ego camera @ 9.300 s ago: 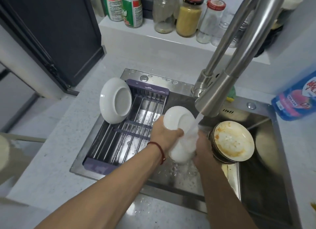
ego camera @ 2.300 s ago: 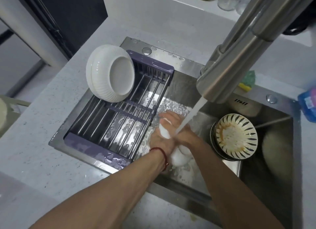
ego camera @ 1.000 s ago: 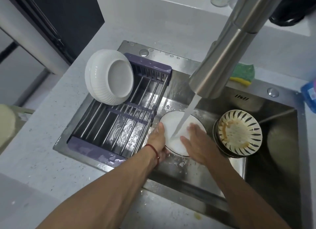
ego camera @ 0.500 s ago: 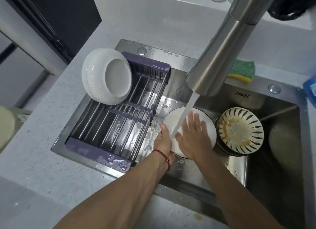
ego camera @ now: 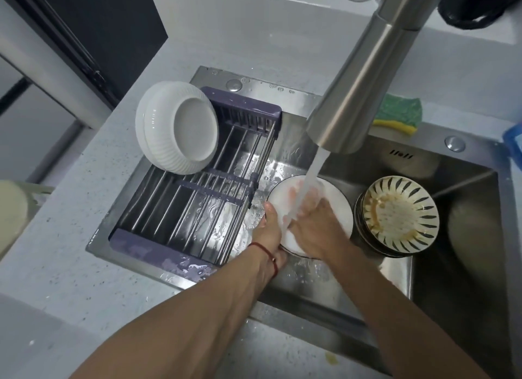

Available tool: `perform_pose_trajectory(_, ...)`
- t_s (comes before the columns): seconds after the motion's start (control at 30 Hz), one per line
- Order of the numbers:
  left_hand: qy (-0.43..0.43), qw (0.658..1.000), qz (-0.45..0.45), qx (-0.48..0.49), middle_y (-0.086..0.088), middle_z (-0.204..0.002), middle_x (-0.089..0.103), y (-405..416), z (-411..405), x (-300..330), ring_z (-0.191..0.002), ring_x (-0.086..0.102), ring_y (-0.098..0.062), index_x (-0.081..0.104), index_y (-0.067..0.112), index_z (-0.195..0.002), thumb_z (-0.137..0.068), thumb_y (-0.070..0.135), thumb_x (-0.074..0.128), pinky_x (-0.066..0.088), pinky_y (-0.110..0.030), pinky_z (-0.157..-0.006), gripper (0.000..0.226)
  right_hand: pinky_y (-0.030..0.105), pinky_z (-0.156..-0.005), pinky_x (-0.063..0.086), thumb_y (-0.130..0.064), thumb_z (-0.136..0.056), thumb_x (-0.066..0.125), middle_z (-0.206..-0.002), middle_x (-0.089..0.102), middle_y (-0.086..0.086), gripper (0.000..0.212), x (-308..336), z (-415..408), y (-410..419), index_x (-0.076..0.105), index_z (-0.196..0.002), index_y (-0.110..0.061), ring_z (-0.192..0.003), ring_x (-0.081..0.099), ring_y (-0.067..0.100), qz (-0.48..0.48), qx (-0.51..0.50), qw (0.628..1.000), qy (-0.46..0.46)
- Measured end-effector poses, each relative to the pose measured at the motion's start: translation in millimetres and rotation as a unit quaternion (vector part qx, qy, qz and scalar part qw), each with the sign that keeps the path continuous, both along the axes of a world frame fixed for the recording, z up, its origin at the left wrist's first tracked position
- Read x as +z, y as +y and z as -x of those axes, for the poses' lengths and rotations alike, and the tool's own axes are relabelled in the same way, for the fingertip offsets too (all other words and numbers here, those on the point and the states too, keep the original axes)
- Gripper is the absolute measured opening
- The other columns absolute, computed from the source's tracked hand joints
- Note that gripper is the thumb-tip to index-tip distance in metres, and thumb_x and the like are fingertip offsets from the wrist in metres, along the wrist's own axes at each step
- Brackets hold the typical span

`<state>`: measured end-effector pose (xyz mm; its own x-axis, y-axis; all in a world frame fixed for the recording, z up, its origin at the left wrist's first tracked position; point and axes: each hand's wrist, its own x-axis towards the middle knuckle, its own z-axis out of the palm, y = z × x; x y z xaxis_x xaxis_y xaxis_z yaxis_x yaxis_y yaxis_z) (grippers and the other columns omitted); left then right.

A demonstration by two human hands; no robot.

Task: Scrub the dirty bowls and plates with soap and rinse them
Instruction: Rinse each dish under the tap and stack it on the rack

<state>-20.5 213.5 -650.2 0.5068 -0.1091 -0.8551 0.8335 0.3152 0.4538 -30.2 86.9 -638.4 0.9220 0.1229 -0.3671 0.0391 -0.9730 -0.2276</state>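
A white plate (ego camera: pixel 337 206) with a thin dark rim sits low in the steel sink (ego camera: pixel 466 279), under the stream from the faucet (ego camera: pixel 364 76). My left hand (ego camera: pixel 271 231) grips the plate's left edge, a red string on the wrist. With flat fingers my right hand (ego camera: pixel 313 220) rubs the plate's face where the water lands. To the right stands a stack of dirty striped bowls (ego camera: pixel 398 214) with orange residue in the top one. A clean white ribbed bowl (ego camera: pixel 178 127) leans upside down on the drying rack (ego camera: pixel 197 209).
A green and yellow sponge (ego camera: pixel 398 113) lies on the sink's back ledge. A blue soap pouch (ego camera: pixel 514 141) shows at the right edge. Jars stand on the shelf at the top. The grey speckled counter (ego camera: pixel 70 251) runs left and front of the sink.
Over the last second my right hand slid across the plate's face under the water. The left hand kept its hold on the plate's left edge. Earlier I was rinsing a white bowl.
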Motion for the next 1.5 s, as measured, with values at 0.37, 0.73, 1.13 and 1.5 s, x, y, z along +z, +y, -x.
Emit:
perform_pose_trajectory(0.37,-0.02,0.993,-0.1,-0.059,-0.014,-0.111,0.076,10.7,-8.7,17.9,-0.093,0.076,-0.035,0.064,0.015,-0.128,-0.086,0.083,0.044,0.063,-0.055,-0.084,0.083,0.059,-0.123,0.022,-0.088,-0.086,0.031,-0.169,-0.003,0.024,0.111,3.1,41.2,-41.9,0.007,-0.164,-0.013,-0.156,-0.002,0.042,0.059,0.106,0.993,0.004)
perform_pose_trajectory(0.73,-0.074,0.985,-0.124,-0.099,-0.008,-0.112,0.071,-24.3,-1.1,39.3,-0.095,0.072,-0.023,0.052,0.022,-0.132,-0.105,0.06,0.044,0.062,-0.035,-0.08,0.048,0.023,-0.086,0.05,0.007,-0.092,0.06,-0.12,0.069,0.004,0.047,42.8,40.4,3.2,0.062,-0.136,-0.009,-0.099,0.065,0.0,-0.304,-0.102,0.947,-0.03)
perform_pose_trajectory(1.13,-0.254,0.903,-0.214,-0.272,-0.003,-0.166,0.036,-23.1,8.4,55.0,-0.148,0.039,-0.028,0.032,0.037,-0.161,-0.098,0.072,0.024,0.032,-0.052,-0.122,0.072,0.052,-0.093,0.057,0.005,-0.093,0.063,-0.12,0.072,0.016,0.033,80.7,19.9,17.4,0.065,-0.125,-0.003,-0.121,0.063,0.044,-0.662,-0.505,0.553,0.042)
perform_pose_trajectory(1.5,-0.125,0.93,-0.251,-0.236,-0.011,-0.125,0.061,5.6,-15.3,14.1,-0.105,0.067,-0.031,0.043,0.024,-0.143,-0.096,0.045,0.041,0.06,-0.05,-0.09,0.052,0.051,-0.079,0.06,0.004,-0.09,0.064,-0.1,0.075,0.019,0.024,77.2,21.1,34.1,0.066,-0.114,0.0,-0.088,0.073,0.034,-0.623,-0.581,0.522,0.038)
